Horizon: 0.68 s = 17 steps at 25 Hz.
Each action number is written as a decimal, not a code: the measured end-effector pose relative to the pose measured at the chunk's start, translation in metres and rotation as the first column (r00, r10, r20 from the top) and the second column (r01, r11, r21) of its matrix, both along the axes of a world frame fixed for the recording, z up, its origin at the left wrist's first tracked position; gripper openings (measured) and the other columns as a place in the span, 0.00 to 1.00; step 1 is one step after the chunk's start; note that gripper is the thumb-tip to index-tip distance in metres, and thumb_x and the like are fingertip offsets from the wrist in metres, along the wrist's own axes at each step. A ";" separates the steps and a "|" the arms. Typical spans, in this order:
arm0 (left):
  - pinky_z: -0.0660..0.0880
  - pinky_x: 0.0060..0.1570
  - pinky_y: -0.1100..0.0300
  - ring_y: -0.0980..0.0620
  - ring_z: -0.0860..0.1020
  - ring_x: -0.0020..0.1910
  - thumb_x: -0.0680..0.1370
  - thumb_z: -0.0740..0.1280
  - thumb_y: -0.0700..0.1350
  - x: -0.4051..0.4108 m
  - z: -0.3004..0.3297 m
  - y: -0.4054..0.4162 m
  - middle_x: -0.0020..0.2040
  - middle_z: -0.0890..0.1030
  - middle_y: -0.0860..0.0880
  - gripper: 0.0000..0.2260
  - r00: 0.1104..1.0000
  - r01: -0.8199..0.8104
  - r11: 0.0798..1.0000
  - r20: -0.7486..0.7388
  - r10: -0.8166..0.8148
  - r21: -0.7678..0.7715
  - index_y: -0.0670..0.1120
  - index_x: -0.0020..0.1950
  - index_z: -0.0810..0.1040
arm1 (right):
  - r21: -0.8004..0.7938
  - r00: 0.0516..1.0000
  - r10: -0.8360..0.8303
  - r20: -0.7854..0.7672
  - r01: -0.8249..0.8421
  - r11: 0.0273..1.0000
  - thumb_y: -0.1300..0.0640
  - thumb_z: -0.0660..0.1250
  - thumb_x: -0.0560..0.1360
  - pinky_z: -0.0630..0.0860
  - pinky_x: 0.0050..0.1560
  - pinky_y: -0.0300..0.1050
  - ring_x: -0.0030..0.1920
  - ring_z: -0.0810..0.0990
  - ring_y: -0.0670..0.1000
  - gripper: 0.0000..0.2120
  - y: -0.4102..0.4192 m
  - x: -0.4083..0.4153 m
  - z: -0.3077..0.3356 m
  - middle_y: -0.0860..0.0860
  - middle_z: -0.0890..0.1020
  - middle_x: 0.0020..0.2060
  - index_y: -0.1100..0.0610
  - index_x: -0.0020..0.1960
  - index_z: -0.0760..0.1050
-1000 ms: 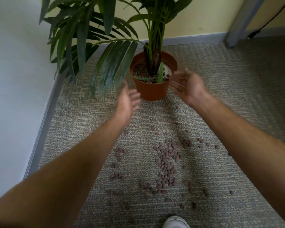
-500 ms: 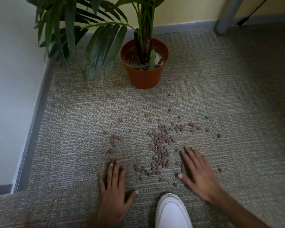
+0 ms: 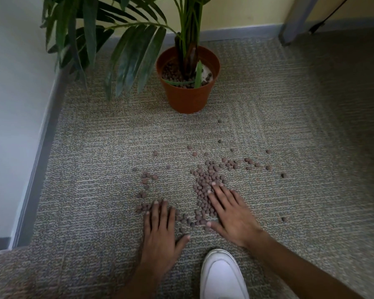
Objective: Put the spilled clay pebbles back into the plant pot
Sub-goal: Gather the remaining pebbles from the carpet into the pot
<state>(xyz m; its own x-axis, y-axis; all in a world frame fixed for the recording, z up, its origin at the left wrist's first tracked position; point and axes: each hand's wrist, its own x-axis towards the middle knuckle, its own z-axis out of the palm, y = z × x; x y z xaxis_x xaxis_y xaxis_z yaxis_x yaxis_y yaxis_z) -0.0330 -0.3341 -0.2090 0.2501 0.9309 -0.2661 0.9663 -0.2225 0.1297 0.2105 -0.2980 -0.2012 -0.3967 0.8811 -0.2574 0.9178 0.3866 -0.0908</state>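
Evidently both hands lie flat, fingers straight and holding nothing, to rake the clay pebbles (image 3: 205, 186) together: the left hand (image 3: 160, 229) and right hand (image 3: 231, 214) flank the heap, well short of the plant pot (image 3: 188, 98). Ribbed grey carpet (image 3: 95, 147) fills a walled corner behind the pot.

Palm fronds (image 3: 125, 39) cut off at top edge; white shoe (image 3: 222, 277) at bottom.

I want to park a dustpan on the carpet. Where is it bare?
Bare carpet lies between the baseboard and the clay pebbles, also right of them. It is crowded around both hands, left and right.
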 end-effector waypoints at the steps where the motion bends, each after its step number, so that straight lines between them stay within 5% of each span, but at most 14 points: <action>1: 0.53 0.69 0.39 0.37 0.53 0.76 0.76 0.50 0.69 0.006 0.000 0.009 0.76 0.59 0.39 0.37 0.999 0.033 0.999 0.003 -0.033 0.012 0.42 0.73 0.63 | -0.007 1.000 0.009 0.013 -0.008 1.000 0.32 0.48 0.78 0.57 0.73 0.61 0.77 0.53 0.60 0.39 0.010 -0.003 0.000 0.58 0.51 0.78 0.58 0.78 0.54; 5: 0.48 0.72 0.40 0.40 0.46 0.76 0.76 0.47 0.70 0.026 0.005 0.052 0.78 0.54 0.42 0.38 0.985 0.168 0.982 -0.039 -0.166 0.088 0.44 0.75 0.61 | -0.015 0.999 0.052 0.014 -0.052 0.999 0.32 0.44 0.78 0.54 0.74 0.63 0.78 0.46 0.58 0.38 0.045 -0.005 0.006 0.54 0.47 0.78 0.55 0.79 0.47; 9: 0.40 0.71 0.40 0.42 0.41 0.77 0.76 0.44 0.71 0.015 0.022 0.063 0.79 0.47 0.42 0.38 1.000 0.012 0.990 0.017 -0.015 0.141 0.45 0.77 0.53 | 0.059 0.995 -0.087 -0.049 0.089 0.994 0.30 0.44 0.77 0.44 0.75 0.61 0.78 0.44 0.55 0.39 0.043 0.028 0.023 0.54 0.44 0.79 0.54 0.79 0.44; 12: 0.45 0.71 0.39 0.42 0.45 0.77 0.76 0.48 0.70 -0.017 0.014 0.022 0.79 0.49 0.42 0.39 0.995 -0.082 0.987 0.074 0.072 0.140 0.44 0.76 0.57 | 0.050 0.989 -0.143 -0.032 0.144 0.988 0.28 0.47 0.74 0.39 0.75 0.58 0.78 0.45 0.56 0.44 0.007 0.054 0.021 0.57 0.45 0.79 0.56 0.79 0.45; 17: 0.55 0.69 0.36 0.37 0.54 0.76 0.73 0.53 0.72 -0.030 -0.005 -0.039 0.77 0.56 0.38 0.43 0.992 -0.119 0.992 0.052 0.117 0.044 0.39 0.73 0.64 | -0.050 0.991 -0.121 0.061 0.124 0.991 0.28 0.51 0.75 0.50 0.71 0.63 0.77 0.53 0.63 0.45 -0.046 0.045 0.002 0.62 0.52 0.77 0.61 0.78 0.52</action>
